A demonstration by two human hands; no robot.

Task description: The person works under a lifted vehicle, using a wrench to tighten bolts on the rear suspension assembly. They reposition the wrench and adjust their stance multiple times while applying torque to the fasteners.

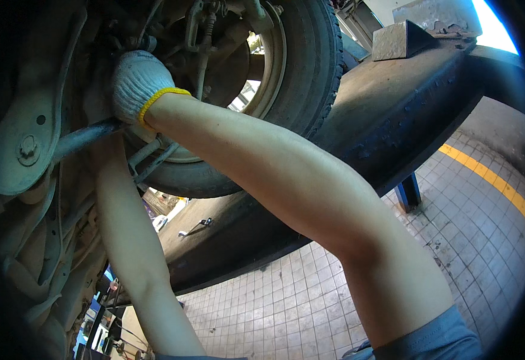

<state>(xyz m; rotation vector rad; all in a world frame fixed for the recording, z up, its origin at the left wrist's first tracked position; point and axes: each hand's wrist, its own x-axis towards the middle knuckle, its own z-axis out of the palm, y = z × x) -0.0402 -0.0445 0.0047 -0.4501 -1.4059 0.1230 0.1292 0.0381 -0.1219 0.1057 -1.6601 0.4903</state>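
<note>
At upper left, the right hand in a yellow-cuffed white knit glove was beside a dark, round metal bar, likely stiff, heavy, best grasped mid-length; I couldn't tell either hand's hidden grip.

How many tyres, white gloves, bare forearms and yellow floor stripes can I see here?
Tyre: 1
White glove: 1
Bare forearms: 2
Yellow floor stripe: 1
Total: 5

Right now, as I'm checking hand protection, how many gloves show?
1: the pale, yellow-cuffed glove on the right hand. The left hand is hidden, perhaps gloved too.
</note>
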